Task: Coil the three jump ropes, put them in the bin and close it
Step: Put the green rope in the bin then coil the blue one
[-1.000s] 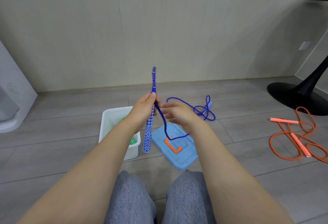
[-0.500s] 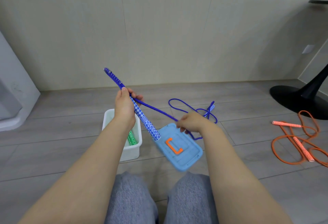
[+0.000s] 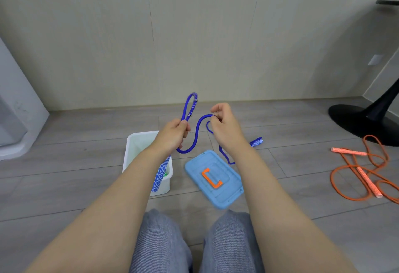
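My left hand [image 3: 172, 135] grips one handle of the blue jump rope [image 3: 195, 135]; the handle hangs down over the white bin [image 3: 138, 143] and a small cord loop stands above my fist. My right hand [image 3: 224, 128] pinches the cord a short way along, raised above the floor. The cord sags between my hands, then trails down behind my right wrist to the other blue handle [image 3: 257, 142] on the floor. A bit of green rope [image 3: 165, 173] shows inside the bin. The light blue lid [image 3: 213, 178] with an orange latch lies beside the bin. The orange jump rope [image 3: 364, 177] lies loose at right.
A black pedestal base [image 3: 362, 119] stands at the far right by the orange rope. A white fixture [image 3: 15, 117] sits at the left wall. My knees in grey trousers [image 3: 194, 242] are at the bottom. The floor is grey wood planks.
My left hand has swung the blue handle down so it points into the bin, with a cord loop now above the fist. My right hand rose and slid along the cord.
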`<state>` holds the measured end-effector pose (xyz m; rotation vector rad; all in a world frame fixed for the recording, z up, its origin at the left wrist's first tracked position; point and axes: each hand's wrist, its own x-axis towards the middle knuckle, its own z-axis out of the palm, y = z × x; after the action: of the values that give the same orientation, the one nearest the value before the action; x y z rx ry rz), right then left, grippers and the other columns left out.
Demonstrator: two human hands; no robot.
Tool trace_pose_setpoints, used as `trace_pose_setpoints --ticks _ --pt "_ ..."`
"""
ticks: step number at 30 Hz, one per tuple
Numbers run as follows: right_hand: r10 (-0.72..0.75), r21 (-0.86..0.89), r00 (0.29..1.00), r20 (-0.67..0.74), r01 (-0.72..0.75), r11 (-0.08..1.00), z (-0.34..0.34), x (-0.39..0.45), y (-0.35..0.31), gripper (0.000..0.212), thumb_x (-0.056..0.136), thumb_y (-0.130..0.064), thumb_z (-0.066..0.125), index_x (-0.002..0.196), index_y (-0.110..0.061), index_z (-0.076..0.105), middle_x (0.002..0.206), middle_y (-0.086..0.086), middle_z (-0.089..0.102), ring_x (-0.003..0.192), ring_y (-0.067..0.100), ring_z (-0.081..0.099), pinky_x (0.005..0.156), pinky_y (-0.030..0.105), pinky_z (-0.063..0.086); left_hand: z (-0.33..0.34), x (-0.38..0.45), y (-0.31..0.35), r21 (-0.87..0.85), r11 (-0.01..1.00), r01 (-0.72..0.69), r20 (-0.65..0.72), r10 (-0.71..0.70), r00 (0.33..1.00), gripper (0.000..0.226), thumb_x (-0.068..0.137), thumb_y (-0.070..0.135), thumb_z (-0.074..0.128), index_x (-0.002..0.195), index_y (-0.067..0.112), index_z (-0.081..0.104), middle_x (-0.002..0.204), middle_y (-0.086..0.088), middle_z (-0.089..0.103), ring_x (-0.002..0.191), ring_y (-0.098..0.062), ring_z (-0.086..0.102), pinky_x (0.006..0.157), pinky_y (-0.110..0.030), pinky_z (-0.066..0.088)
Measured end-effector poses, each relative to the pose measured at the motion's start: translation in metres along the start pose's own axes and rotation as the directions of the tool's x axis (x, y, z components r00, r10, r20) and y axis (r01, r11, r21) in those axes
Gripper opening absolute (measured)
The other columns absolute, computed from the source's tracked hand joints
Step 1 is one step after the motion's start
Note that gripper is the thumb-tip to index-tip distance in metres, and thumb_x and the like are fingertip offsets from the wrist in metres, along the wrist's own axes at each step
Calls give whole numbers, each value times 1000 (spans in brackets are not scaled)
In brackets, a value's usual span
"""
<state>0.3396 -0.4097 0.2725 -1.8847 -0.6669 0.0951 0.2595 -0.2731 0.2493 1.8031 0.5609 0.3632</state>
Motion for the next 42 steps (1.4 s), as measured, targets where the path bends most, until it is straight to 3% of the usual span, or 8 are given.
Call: trace_pose_setpoints --ticks 4,11,16,23,27,30,36,42 --pt "-36 41 999 -5 36 999 1 -1 1 20 92 -10 48 86 -29 48 77 -2 66 64 5 53 65 26 43 2 -5 2 -20 999 36 115 -33 993 29 95 30 37 76 14 52 62 1 39 53 -18 33 56 -30 36" --pt "-45 56 997 69 41 998 0 -1 4 18 91 -12 54 90 -29 47 75 -8 71 77 8 61 75 29 48 3 -8 -3 118 992 -34 165 14 986 53 87 67 42 80 17 58 66 1 44 55 -19 38 56 -31 38" --pt "3 25 991 136 -7 1000 -1 -2 0 19 88 -11 57 83 -25 44 75 1 73 76 10 67 70 23 49 5 -9 -5 196 972 -129 217 85 972 30 92 56 43 88 34 64 83 2 59 69 -17 49 60 -35 45" --pt "90 49 975 204 -102 994 -4 -8 -4 11 88 -8 44 97 -14 41 70 2 63 66 10 55 63 25 40 9 -13 2 188 966 -177 267 123 956 23 100 32 43 88 20 59 76 4 56 54 -7 46 56 -27 44" --pt "154 0 968 196 -157 988 -5 -2 9 19 80 -6 55 87 -22 48 79 2 59 67 14 50 68 33 44 3 -6 -4 217 967 -136 158 102 982 23 98 32 43 86 17 57 79 -4 63 59 -18 45 60 -35 46" --pt "243 -130 932 269 -215 968 -5 0 24 8 78 -9 59 81 -15 63 72 1 60 66 17 54 74 38 51 -2 -1 -4 123 985 -119 -58 127 990 26 97 29 41 76 21 54 77 -9 63 57 -19 44 62 -38 45" --pt "467 -606 831 301 -211 767 -21 0 46 19 86 -21 58 89 -7 69 80 6 59 74 22 52 69 29 43 -23 6 2 -324 932 -161 -533 -40 845 24 99 20 35 77 22 42 73 3 52 51 -16 39 59 -32 38" --pt "138 -101 988 75 -130 986 -13 4 26 19 96 -27 51 86 -17 64 61 0 57 50 9 53 62 30 49 -13 3 -4 -170 984 -61 -328 2 945 17 98 18 39 85 20 51 71 5 52 55 -12 42 56 -26 40"
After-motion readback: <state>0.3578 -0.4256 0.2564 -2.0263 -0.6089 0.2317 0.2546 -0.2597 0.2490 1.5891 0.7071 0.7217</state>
